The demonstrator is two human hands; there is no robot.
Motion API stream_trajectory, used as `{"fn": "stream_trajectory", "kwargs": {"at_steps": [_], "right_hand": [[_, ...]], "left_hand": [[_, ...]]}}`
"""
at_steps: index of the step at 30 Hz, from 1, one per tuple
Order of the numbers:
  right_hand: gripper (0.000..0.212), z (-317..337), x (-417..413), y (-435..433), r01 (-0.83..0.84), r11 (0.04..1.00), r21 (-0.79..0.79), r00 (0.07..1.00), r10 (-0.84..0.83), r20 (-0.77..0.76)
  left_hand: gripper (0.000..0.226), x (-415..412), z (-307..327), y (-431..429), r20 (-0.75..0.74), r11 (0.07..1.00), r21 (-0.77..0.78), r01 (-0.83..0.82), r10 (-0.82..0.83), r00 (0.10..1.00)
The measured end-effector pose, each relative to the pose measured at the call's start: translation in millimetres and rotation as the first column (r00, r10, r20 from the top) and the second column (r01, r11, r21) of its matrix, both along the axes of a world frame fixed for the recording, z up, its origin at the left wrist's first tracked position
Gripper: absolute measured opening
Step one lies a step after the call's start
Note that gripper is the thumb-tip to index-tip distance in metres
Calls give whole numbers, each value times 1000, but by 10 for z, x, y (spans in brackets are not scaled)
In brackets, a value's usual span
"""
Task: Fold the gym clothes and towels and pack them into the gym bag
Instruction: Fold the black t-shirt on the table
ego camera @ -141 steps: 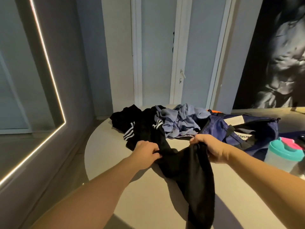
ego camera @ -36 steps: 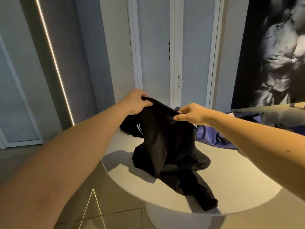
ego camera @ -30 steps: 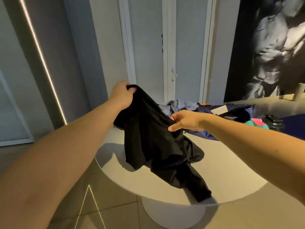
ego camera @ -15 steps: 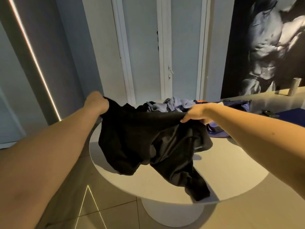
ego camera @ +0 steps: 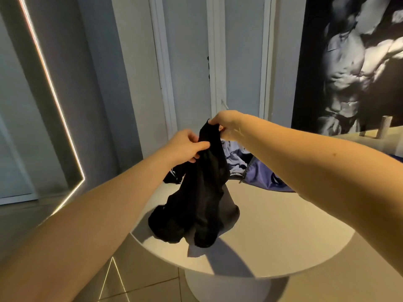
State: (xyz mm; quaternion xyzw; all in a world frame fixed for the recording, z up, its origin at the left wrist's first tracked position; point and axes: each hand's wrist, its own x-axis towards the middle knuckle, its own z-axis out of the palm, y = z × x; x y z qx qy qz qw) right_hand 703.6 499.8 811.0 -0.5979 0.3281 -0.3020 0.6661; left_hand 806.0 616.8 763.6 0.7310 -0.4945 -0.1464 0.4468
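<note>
The black garment (ego camera: 202, 192) hangs with its long axis upright. The right hand (ego camera: 226, 127) pinches its top end, and the left hand (ego camera: 185, 149) grips it just below. Its lower end bunches on the table (ego camera: 283, 225) near the left edge. At the far edge lie pale blue clothes (ego camera: 233, 153) beside the purple gym bag (ego camera: 261, 177), whose opening seems unzipped, though the forearm hides most of it. The table's right side is bare.

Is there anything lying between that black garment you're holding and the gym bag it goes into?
Nothing visible does. The left hand and right hand hold the black garment over the table; the gym bag lies just right of it. The right forearm hides the bag's opening.
</note>
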Motion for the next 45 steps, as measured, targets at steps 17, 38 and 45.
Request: {"fn": "stream_trajectory", "kwargs": {"at_steps": [17, 38, 45], "right_hand": [[35, 793, -400, 162, -39, 659, -751, 955, -197, -222], [30, -729, -427, -90, -451, 802, -391, 847, 247, -470], [16, -1466, -450, -359, -415, 888, -200, 787, 239, -569]], "left_hand": [[18, 459, 1349, 350, 360, 946, -277, -168, 264, 895], [13, 410, 964, 173, 70, 941, -309, -137, 166, 984], [14, 821, 925, 208, 15, 889, -353, -293, 319, 948]]}}
